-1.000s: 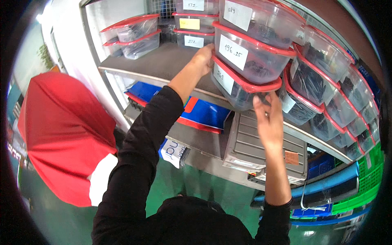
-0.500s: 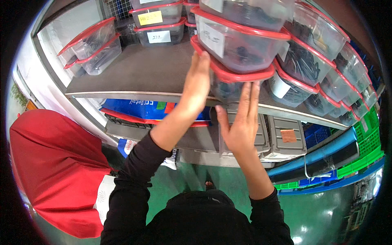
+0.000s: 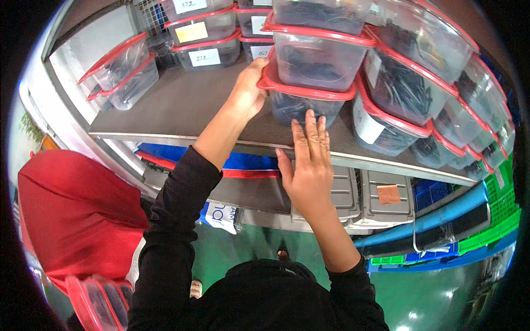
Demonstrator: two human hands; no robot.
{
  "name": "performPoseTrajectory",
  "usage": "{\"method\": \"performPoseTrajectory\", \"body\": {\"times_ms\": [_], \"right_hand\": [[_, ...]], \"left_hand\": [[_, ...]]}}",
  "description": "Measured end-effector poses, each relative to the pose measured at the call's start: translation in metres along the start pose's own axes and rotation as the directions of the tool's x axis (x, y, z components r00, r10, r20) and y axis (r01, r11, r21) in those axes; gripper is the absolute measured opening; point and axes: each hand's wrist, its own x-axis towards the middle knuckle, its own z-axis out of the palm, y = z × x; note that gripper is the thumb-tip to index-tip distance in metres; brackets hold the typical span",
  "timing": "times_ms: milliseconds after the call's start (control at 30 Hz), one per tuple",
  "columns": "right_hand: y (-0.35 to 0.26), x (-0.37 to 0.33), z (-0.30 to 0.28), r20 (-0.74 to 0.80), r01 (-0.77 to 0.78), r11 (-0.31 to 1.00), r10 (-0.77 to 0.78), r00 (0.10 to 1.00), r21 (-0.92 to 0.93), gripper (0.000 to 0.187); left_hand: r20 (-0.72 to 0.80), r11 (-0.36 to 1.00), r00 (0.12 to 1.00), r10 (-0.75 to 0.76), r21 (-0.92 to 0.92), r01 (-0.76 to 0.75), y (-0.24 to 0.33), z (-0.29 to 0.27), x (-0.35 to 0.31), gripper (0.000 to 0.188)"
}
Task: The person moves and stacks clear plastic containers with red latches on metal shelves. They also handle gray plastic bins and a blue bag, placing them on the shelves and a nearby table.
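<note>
A stack of clear plastic boxes with red lids stands on the brown shelf, dark contents showing through the walls. My left hand (image 3: pixel 247 92) grips the left side of the bottom box (image 3: pixel 302 108) around its lid's edge, its fingertips partly hidden there. My right hand (image 3: pixel 310 176) reaches up to the front of this box, fingers stretched out and fingertips against or just before its wall. Above it sits another plastic box (image 3: pixel 317 59), with a third on top, cut by the upper edge of the picture.
More lidded boxes (image 3: pixel 408 83) are stacked close on the right. Labelled boxes (image 3: pixel 207 57) stand behind, and two boxes (image 3: pixel 132 83) at left. The shelf edge (image 3: pixel 221 139) runs below my hands, above grey bins (image 3: pixel 385 193). A person in red (image 3: pixel 83 215) is at left, beside several lidded boxes (image 3: pixel 99 303).
The stack sits slightly farther left and more squarely on the shelf. My right hand has moved left and lower with fingers spread. Lidded boxes have appeared beside the person in red.
</note>
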Motion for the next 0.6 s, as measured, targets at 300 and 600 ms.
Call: {"method": "performPoseTrajectory", "body": {"times_ms": [300, 600], "right_hand": [[-0.004, -0.003, -0.005, 0.139, 0.104, 0.990, -0.090, 0.986, -0.097, 0.040], [-0.045, -0.104, 0.072, -0.249, 0.477, 0.208, -0.641, 0.726, 0.854, 0.021]], "left_hand": [[0.170, 0.795, 0.911, 0.376, 0.446, -0.411, -0.046, -0.015, 0.032, 0.035], [0.084, 0.098, 0.278, 0.957, 0.808, -0.581, 0.029, 0.027, -0.220, 0.022]]}}
